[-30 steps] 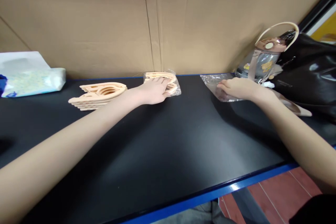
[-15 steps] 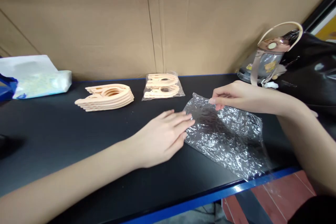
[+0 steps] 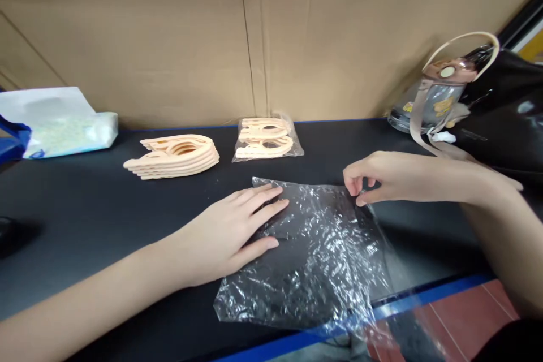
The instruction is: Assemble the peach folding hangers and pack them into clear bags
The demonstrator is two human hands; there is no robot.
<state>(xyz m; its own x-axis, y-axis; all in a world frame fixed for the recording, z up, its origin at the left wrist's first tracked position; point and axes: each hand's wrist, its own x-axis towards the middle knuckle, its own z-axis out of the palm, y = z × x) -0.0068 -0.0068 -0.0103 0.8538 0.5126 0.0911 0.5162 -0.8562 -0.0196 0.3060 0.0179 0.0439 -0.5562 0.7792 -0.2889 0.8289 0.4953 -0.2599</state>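
Note:
A clear, crinkled plastic bag (image 3: 314,254) lies spread on the black table, its lower part hanging over the front edge. My left hand (image 3: 237,232) rests flat on the bag's left side, fingers stretched out and apart. At the bag's upper right corner, my right hand (image 3: 377,178) has thumb and fingers drawn together, pinching the film. Beyond my left hand sits a stack of several cream-coloured folding hangers (image 3: 182,161). To the right of that stack, more folding hangers (image 3: 265,138) lie in a small clear bag.
A clear water bottle (image 3: 439,99) with a looped handle and strap stands at the back right, beside a shiny black bag (image 3: 509,107). A white and blue soft pack (image 3: 68,130) lies at the back left. Brown cardboard (image 3: 169,39) forms the back wall.
The plastic bag has come left and nearer, spread wider over the table's front edge. My left hand has shifted left with fingers spread; my right hand has moved slightly nearer and right.

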